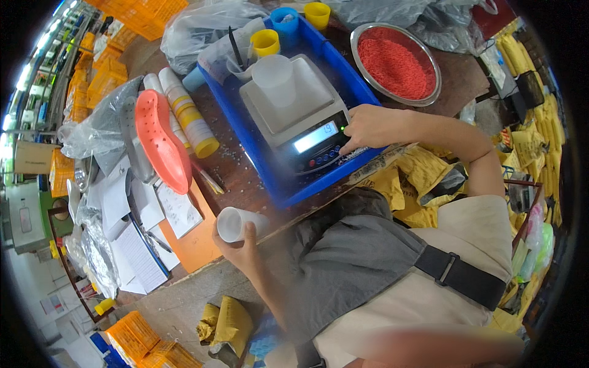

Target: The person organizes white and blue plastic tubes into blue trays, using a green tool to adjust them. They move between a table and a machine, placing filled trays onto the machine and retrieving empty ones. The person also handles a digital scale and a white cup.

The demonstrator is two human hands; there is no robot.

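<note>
My left hand (pixel 242 248) grips a small white plastic cup (pixel 235 223) tilted on its side, held just off the near edge of the brown table. My right hand (pixel 368 126) rests on the front right corner of a grey digital scale (pixel 294 101), fingertips at the buttons beside its lit display. A translucent white cup (pixel 274 78) stands upright on the scale's weighing plate. The scale sits inside a blue plastic tray (pixel 270 168).
A metal bowl of red granules (pixel 396 61) stands at the back right. Yellow and blue cups (pixel 265 42) sit in the tray's far end. An orange shoe sole (pixel 161 141), white bottles with yellow caps (pixel 187 113), papers (pixel 141 233) and plastic bags (pixel 98 126) lie left. Yellow sacks (pixel 417 178) are piled right.
</note>
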